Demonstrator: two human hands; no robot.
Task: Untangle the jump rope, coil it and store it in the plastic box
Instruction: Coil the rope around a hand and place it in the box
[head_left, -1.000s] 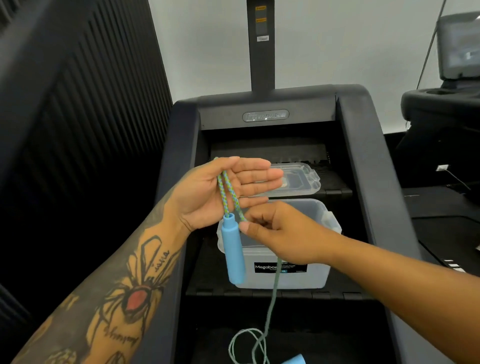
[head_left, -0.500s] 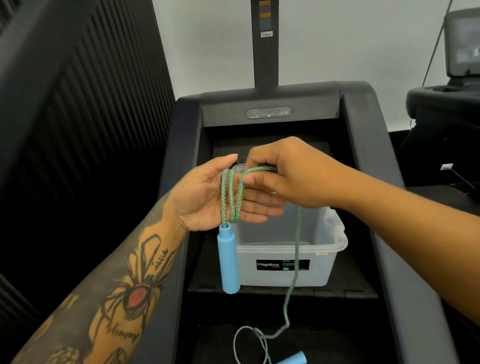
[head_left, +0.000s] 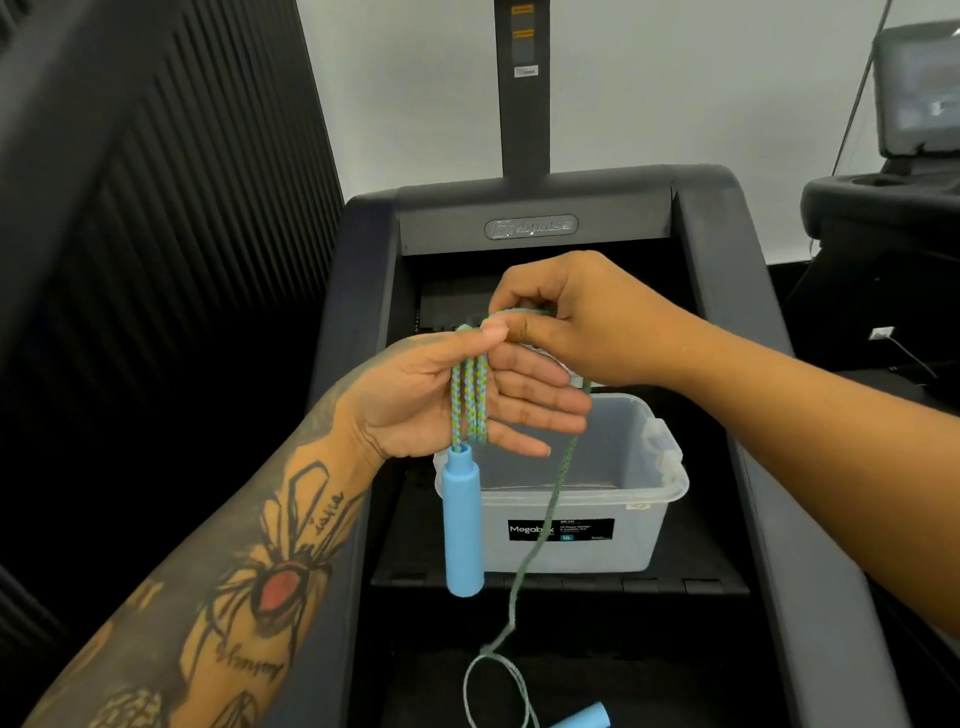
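The jump rope (head_left: 470, 402) is a blue-green braided cord with light blue handles. Three strands of it lie across the palm of my left hand (head_left: 441, 400), whose fingers are stretched flat. One handle (head_left: 461, 525) hangs straight down below that palm. My right hand (head_left: 582, 317) pinches the cord just above my left fingertips. From there the free cord (head_left: 540, 530) drops in front of the clear plastic box (head_left: 670, 467) to a loose loop on the floor. The second handle (head_left: 582, 719) lies at the bottom edge. The box stands open on the treadmill deck.
The box sits between the two dark side rails of a treadmill (head_left: 530, 226). A black slatted wall (head_left: 156, 208) runs along the left. Another machine with a screen (head_left: 914, 88) stands at the right.
My right hand rose from below my left palm to above its fingertips, carrying the cord up and over. The strands across my left palm went from two to three.
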